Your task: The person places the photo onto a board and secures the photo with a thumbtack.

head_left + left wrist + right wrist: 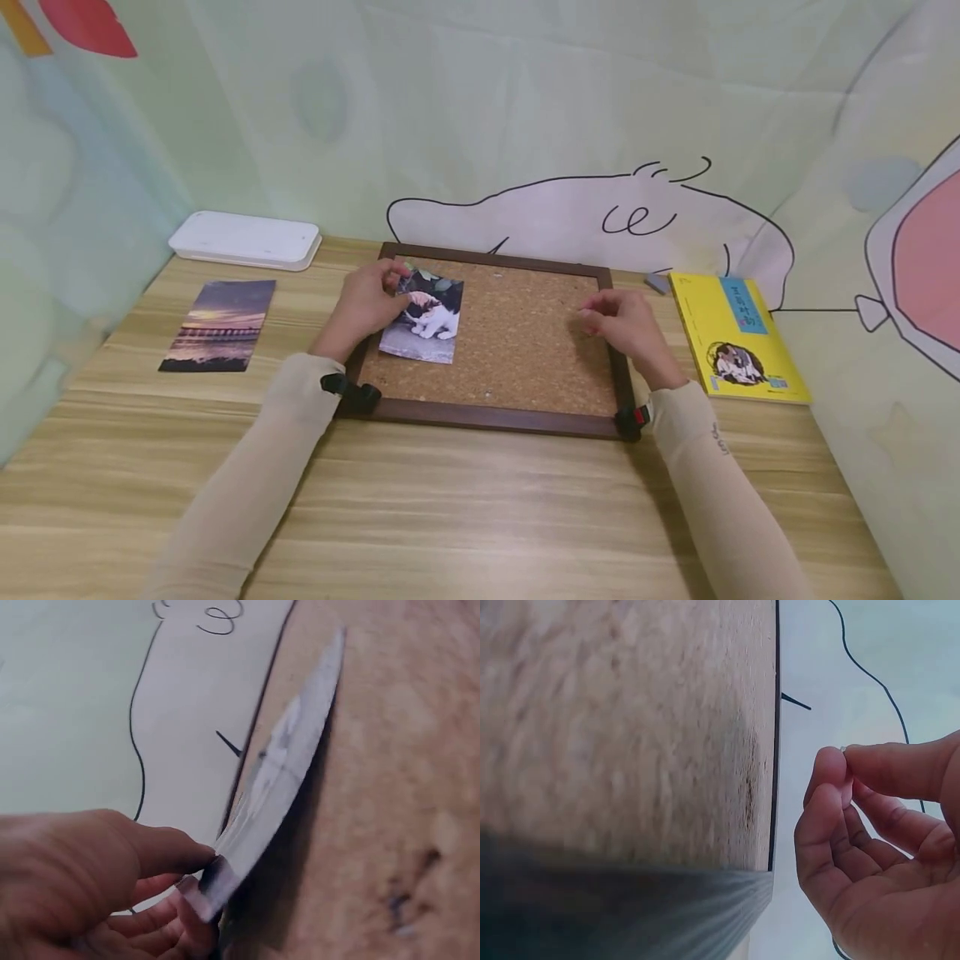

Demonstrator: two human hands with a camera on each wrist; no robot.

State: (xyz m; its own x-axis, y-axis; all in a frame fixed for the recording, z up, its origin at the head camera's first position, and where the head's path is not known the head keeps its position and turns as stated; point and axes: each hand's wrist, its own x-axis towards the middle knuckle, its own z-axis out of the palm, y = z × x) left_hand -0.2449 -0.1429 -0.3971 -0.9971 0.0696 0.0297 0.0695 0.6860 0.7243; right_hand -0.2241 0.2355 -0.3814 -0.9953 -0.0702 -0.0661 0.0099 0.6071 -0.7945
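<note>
My left hand (366, 302) pinches the left edge of a photo of a calico cat (435, 325) between thumb and fingers. The photo is over the left part of a cork board (525, 342) with a dark brown frame. In the left wrist view the photo (277, 780) is seen nearly edge-on, bowed and tilted over the cork. Above the board's right side is my right hand (621, 323), thumb and index fingertips pressed together. A tiny clear piece (844, 748) shows at those fingertips; the rest of it is hidden, and I cannot tell its kind.
A sunset photo (221, 325) lies on the table left of the board. Behind it is a white case (246, 240). On the right lie a yellow book (720, 317) and a small grey block (657, 283). A printed curtain (510, 125) hangs behind the table.
</note>
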